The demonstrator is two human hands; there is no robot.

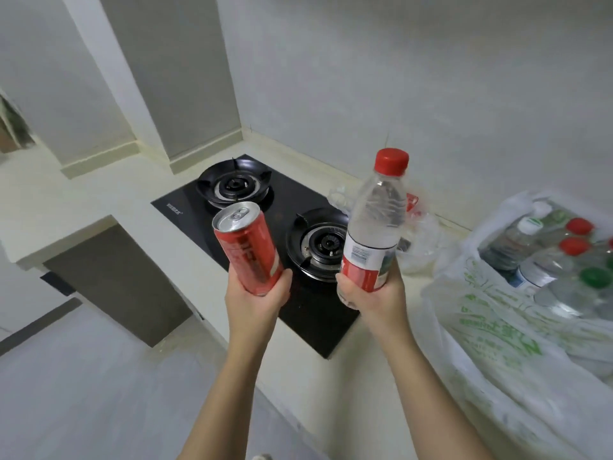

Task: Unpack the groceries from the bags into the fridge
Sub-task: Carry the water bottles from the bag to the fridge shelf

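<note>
The left hand grips the can by its lower end, with the fingers curled round the body and the thumb on the near side. The can's long axis is close to upright. Its top leans away and slightly to the left.

The right hand grips the bottle at its base, fingers wrapped round the red label band. The cap is up and the axis leans slightly right. The two items are held side by side, apart, above the hob.

Judgement: both hands are loaded, so the next move is a carry to the fridge. The fridge is not in view, so its direction cannot be told.

The remaining stock lies to the right. The bag sits open on the counter, with more bottles inside. The right hand is the nearer one to it. A clear bag lies between the hob and the bag.

The counter is pale and runs along a plain wall into a corner. The floor is grey, to the lower left.
</note>
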